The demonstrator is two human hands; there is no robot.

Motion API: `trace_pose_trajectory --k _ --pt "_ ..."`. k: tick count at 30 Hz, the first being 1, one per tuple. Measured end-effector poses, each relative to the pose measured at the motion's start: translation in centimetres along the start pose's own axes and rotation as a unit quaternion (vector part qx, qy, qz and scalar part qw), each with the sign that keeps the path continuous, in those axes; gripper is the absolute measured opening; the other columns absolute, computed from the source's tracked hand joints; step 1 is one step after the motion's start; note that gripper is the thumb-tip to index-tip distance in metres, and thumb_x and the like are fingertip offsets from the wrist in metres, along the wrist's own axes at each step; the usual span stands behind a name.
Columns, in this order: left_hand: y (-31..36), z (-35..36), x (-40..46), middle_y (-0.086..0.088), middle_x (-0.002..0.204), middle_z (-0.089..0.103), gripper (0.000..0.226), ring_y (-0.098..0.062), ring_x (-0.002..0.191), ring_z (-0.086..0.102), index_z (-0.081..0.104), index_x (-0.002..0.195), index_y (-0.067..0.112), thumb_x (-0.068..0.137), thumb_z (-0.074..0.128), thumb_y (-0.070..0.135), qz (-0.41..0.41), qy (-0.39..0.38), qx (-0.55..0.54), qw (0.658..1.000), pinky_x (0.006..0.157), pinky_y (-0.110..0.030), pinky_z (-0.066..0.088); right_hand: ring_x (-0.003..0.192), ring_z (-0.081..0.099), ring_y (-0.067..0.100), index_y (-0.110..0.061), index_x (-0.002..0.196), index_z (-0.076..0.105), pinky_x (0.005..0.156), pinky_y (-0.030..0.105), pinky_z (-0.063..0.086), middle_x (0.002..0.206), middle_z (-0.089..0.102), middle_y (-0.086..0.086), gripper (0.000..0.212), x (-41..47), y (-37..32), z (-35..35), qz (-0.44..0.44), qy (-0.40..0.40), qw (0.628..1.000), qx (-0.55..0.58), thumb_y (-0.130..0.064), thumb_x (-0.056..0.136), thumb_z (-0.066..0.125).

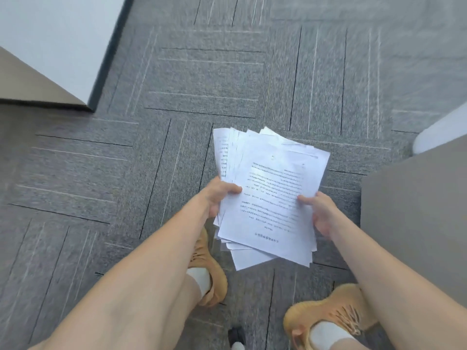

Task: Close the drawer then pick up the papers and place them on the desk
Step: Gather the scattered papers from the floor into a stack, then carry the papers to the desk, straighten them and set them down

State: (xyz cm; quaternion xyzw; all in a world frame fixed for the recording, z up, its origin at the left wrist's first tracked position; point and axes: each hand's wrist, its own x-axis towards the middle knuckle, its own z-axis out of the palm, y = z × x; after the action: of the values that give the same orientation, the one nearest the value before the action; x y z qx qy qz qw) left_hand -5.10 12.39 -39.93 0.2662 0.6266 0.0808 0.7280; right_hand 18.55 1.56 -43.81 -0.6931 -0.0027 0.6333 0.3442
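A loose, fanned stack of white printed papers (270, 193) is held in the air above the grey carpet, in the middle of the view. My left hand (218, 195) grips the stack's left edge, thumb on top. My right hand (319, 212) holds the right edge, thumb on the top sheet. A grey desk surface (417, 210) lies just to the right of the papers. No drawer is in view.
A second grey desktop corner (32, 84) with a white panel (58, 34) stands at the upper left. A white rounded object (439, 132) sits at the right edge. My tan shoes (328, 317) stand on the carpet (202, 79) below the papers.
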Motion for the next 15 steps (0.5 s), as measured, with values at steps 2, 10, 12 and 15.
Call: trace_pose_trajectory --k 2,10,12,15 --pt "2.9 0.2 -3.1 -0.022 0.107 0.07 0.037 -0.042 0.102 0.065 0.059 0.123 -0.003 0.089 0.05 -0.012 0.035 0.004 -0.01 0.999 0.091 -0.056 0.052 0.102 0.069 0.034 -0.005 0.122 0.058 0.085 0.049 0.055 0.118 0.07 0.012 0.034 -3.4 -3.7 0.4 -0.049 -0.008 0.999 -0.01 0.005 0.089 0.063" --pt "14.1 2.3 -20.5 -0.017 0.089 0.075 0.027 -0.032 0.075 0.072 0.069 0.103 0.002 0.082 0.052 0.002 0.181 -0.056 -0.05 0.981 0.08 -0.045 0.057 0.081 0.073 0.026 -0.01 0.117 0.061 0.069 0.04 0.062 0.108 0.071 0.016 0.04 -23.8 -16.9 1.0 -0.305 -0.027 0.952 -0.006 0.011 0.084 0.066" --pt "16.6 3.2 -25.6 -0.02 0.093 0.072 0.039 -0.033 0.078 0.07 0.068 0.107 0.0 0.072 0.053 0.008 0.226 -0.071 -0.058 0.97 0.085 -0.046 0.054 0.067 0.074 0.016 -0.008 0.116 0.062 0.059 0.033 0.062 0.096 0.074 0.012 0.046 -30.4 -19.0 0.6 -0.368 -0.012 0.93 0.005 0.008 0.074 0.072" --pt "19.0 5.0 -33.6 -0.018 0.076 0.072 0.03 -0.031 0.066 0.07 0.069 0.093 -0.001 0.078 0.044 0.006 0.279 -0.111 -0.077 0.951 0.07 -0.036 0.057 0.069 0.074 0.018 -0.013 0.102 0.066 0.068 0.036 0.063 0.087 0.075 0.006 0.044 -40.1 -20.5 -0.6 -0.435 0.009 0.9 0.024 -0.002 0.06 0.069"
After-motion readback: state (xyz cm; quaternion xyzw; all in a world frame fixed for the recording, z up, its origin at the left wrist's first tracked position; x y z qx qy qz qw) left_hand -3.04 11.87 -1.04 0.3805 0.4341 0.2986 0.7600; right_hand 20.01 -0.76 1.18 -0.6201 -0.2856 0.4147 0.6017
